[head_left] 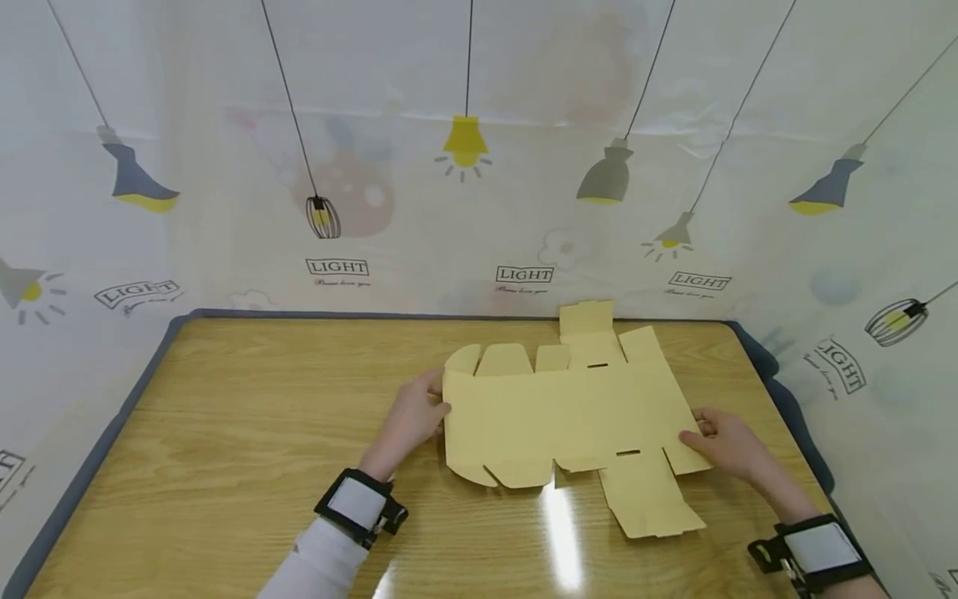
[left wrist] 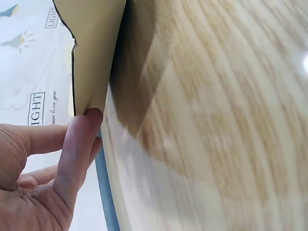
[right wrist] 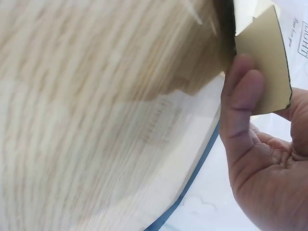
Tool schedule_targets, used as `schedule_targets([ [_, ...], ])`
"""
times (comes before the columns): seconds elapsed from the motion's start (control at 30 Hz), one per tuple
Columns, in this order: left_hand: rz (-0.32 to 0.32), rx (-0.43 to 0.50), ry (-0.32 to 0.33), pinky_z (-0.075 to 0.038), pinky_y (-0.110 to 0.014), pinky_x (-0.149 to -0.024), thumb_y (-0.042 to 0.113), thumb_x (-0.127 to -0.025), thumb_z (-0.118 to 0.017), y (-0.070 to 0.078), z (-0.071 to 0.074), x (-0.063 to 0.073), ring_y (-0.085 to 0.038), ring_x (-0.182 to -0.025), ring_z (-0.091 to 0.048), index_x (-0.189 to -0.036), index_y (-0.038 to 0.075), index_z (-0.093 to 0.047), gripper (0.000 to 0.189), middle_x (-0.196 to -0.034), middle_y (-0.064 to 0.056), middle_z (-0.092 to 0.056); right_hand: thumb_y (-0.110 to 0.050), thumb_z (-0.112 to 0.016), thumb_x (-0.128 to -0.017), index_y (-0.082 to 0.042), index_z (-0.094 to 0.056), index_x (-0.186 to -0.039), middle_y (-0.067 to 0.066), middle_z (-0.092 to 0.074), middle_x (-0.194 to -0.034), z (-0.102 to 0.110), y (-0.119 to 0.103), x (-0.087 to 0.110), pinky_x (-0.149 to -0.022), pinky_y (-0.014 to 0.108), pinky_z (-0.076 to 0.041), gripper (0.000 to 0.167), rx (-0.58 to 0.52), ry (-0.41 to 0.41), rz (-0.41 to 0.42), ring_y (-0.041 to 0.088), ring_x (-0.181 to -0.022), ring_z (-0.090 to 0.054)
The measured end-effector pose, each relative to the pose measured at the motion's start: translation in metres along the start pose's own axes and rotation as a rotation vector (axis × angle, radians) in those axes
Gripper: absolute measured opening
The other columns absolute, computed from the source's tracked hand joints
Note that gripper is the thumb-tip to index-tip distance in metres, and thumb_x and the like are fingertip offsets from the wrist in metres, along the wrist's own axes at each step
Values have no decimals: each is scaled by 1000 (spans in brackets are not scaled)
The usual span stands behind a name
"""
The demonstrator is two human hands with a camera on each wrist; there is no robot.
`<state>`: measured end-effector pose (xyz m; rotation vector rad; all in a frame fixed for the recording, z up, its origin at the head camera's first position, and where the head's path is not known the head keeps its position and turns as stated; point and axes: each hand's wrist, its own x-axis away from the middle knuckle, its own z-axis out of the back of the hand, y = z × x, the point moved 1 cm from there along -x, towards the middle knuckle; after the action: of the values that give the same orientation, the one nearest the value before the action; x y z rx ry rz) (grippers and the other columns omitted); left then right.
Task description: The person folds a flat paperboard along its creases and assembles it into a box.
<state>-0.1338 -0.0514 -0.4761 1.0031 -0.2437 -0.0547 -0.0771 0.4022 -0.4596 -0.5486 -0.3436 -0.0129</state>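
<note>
A flat, unfolded cardboard box blank (head_left: 539, 416), tan with tabs and slots along its edges, is held up over the wooden table. My left hand (head_left: 410, 414) pinches its left edge between thumb and fingers. At the right, my right hand (head_left: 729, 445) pinches the edge of its end flap. In the left wrist view, the cardboard's underside (left wrist: 94, 62) meets the fingertips, and a shadow falls on the table beneath. The right wrist view shows fingers (right wrist: 245, 96) behind a cardboard flap (right wrist: 267, 62), with the thumb mostly hidden.
The wooden table (head_left: 247, 441) has a grey-blue edge strip (head_left: 337, 314) at the back and sides. Behind it hangs a pale wall covering (head_left: 419, 249) printed with lamps and the word LIGHT. Bright reflections lie on the tabletop near the front.
</note>
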Motion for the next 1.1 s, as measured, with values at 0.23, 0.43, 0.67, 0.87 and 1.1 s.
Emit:
schedule_targets([
  [0.23, 53, 77, 13, -64, -33, -57, -8, -94, -66, -6, 15, 19, -12, -56, -65, -158, -2, -42, 69, -123, -31, -67, -20, -62, -105, 19, -51, -140, 38, -68, -126, -4, -12, -10, -75, 34, -58, 53, -85, -30, 27, 31, -97, -73],
  [0.43, 90, 135, 47, -65, -32, -57, -7, -93, -64, -19, 34, 44, -17, -66, -71, -158, 0, -41, 70, -125, -33, -64, -21, -63, -105, 14, -55, -139, 30, -73, -121, -13, -33, -22, -76, 30, -57, 49, -136, -60, 52, 21, -96, -74],
  [0.67, 160, 120, 71, -64, -30, -59, -3, -95, -64, -46, 58, 68, -14, -72, -70, -161, 0, -36, 71, -136, -35, -60, -19, -65, -103, 11, -61, -133, 25, -76, -116, -27, -67, -37, -80, 30, -55, 42, -138, -82, 105, 21, -98, -73],
  [0.87, 166, 75, 84, -63, -29, -56, -1, -95, -65, -61, 78, 77, -13, -68, -70, -160, -2, -36, 71, -135, -37, -60, -18, -66, -101, 7, -65, -127, 19, -78, -107, -38, -91, -43, -80, 31, -55, 35, -164, -95, 141, 19, -96, -71],
  [1.1, 192, 57, 105, -60, -25, -56, 0, -96, -66, -71, 88, 87, -13, -68, -67, -160, -2, -38, 70, -134, -37, -61, -16, -65, -102, 7, -65, -127, 19, -77, -108, -45, -106, -46, -81, 31, -55, 34, -193, -104, 143, 23, -100, -72],
])
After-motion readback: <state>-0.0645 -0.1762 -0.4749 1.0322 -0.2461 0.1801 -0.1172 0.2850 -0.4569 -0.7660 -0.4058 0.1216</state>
